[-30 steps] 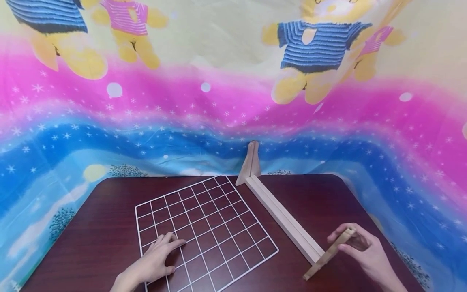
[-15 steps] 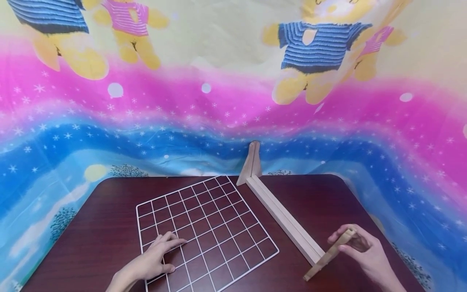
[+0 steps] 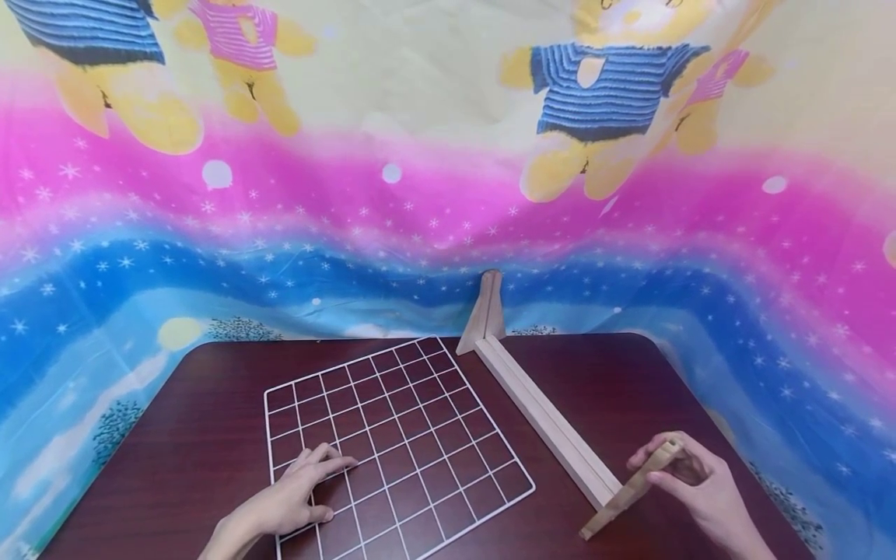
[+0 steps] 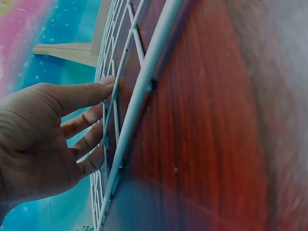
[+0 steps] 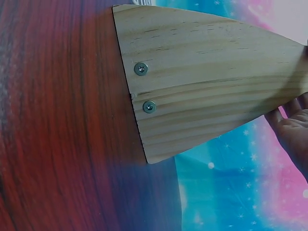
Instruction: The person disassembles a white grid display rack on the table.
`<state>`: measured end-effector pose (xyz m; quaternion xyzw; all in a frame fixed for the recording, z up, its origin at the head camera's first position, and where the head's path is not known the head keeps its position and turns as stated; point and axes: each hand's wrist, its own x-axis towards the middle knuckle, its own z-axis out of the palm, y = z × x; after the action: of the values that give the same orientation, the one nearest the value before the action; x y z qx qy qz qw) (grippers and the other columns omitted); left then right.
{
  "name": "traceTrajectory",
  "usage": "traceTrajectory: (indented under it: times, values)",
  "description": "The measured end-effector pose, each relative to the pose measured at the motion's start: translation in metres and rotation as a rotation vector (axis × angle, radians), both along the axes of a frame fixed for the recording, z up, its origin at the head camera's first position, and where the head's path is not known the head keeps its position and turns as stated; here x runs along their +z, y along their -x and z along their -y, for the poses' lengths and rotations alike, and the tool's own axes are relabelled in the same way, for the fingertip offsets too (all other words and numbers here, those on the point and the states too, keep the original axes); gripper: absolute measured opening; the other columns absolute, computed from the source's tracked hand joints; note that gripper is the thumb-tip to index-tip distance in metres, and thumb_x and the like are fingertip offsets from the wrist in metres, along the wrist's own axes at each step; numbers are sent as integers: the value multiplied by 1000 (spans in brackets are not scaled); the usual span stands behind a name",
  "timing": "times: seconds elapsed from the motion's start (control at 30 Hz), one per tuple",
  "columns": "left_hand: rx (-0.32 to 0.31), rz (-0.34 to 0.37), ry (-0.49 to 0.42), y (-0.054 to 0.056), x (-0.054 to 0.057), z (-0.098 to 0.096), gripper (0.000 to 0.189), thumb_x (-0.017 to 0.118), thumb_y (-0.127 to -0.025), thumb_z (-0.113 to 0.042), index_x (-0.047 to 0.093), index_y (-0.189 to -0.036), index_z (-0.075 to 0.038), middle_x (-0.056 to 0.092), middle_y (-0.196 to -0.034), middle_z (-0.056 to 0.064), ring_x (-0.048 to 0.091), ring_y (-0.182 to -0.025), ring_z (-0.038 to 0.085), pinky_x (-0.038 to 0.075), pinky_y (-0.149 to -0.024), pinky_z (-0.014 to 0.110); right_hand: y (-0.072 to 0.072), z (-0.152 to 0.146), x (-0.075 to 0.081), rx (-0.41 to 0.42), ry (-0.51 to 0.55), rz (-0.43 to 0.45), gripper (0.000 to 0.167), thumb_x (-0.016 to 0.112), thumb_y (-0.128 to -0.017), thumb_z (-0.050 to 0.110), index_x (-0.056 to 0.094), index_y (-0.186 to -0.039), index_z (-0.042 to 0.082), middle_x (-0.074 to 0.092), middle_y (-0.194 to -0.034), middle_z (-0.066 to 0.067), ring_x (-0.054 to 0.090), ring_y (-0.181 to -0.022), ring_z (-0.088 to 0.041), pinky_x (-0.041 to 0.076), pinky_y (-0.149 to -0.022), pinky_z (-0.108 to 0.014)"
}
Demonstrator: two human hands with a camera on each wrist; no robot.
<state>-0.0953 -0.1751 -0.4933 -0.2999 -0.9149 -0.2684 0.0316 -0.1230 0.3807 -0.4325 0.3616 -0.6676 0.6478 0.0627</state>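
Grip of the right hand [image 3: 700,476] pinches the wooden stand [image 3: 547,422] by its near upright, apparently to steady it; the left hand [image 3: 294,491], relaxed, touches the wire grid [image 3: 407,444] alongside on the tabletop [image 3: 210,404].

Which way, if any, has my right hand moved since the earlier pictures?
No, not visibly: against the table in the head view, your right hand keeps its place.
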Motion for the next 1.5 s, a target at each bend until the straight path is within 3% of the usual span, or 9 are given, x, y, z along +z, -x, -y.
traceTrajectory:
  times: [0.1,0.3,0.47,0.77,1.5]
  values:
    - [2,16,16,0,1,0,66,81,-69,-10,57,-130,-7,48,-115,-3,44,-101,19,40,-84,46,1,0,-2,34,19,-2,35,46,-80,-33,49,-111,-17,64,-99,-27,66,-94,-30,52,-81,-28]
    - [65,60,60,-4,5,-1,65,80,-71,-7,56,-132,-10,46,-119,-4,43,-104,21,39,-86,52,15,0,-6,205,73,-21,41,42,-82,-31,45,-121,-20,62,-106,-30,64,-101,-34,51,-86,-35]
    - [52,87,65,-5,8,-5,67,79,-71,-2,54,-133,-6,44,-121,3,44,-105,31,37,-87,61,18,-2,-5,283,88,-36,38,41,-80,-32,48,-114,-18,63,-105,-29,64,-101,-34,51,-85,-35]
    - [48,119,75,-3,10,-5,70,77,-71,1,52,-135,-10,42,-121,0,40,-104,23,36,-87,55,12,0,-6,220,104,-22,32,43,-82,-31,50,-111,-19,64,-102,-29,66,-98,-35,52,-84,-35]
    - [16,127,68,3,13,-3,71,77,-68,1,52,-134,-8,44,-122,2,41,-106,28,34,-89,61,3,8,-10,158,119,3,34,41,-82,-33,49,-113,-20,64,-106,-31,63,-107,-36,49,-90,-34]
